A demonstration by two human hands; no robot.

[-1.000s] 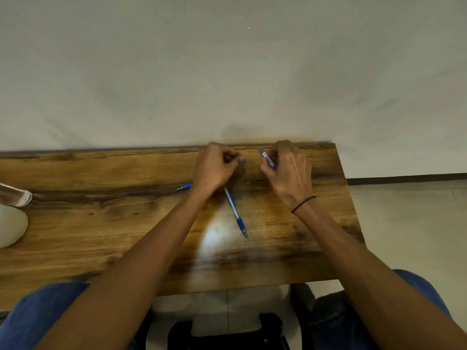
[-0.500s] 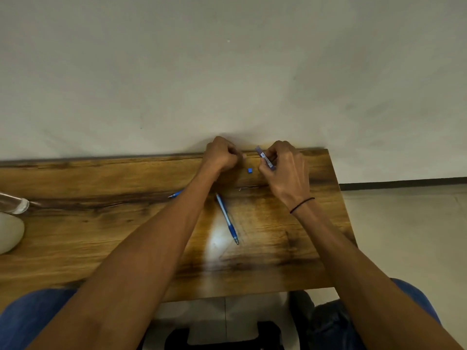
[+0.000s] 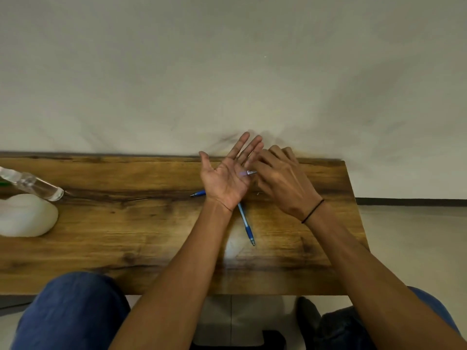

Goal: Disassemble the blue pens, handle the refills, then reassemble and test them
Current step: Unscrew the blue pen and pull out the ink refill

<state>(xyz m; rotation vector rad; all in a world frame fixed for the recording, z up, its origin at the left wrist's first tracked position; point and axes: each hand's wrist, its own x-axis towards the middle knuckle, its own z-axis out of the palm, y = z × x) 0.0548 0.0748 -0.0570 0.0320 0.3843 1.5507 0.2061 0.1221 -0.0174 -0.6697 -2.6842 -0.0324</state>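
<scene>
Blue-tinted pen piece (image 3: pixel 248 173) pinched by right hand (image 3: pixel 283 183), tip over left hand (image 3: pixel 227 178), palm up, fingers straight.

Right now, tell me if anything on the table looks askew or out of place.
Two blue pens lie crossed rather than side by side: one slants toward the near edge, another pokes out from under the left hand. The bottle lies tipped on its side at the far left.
</scene>
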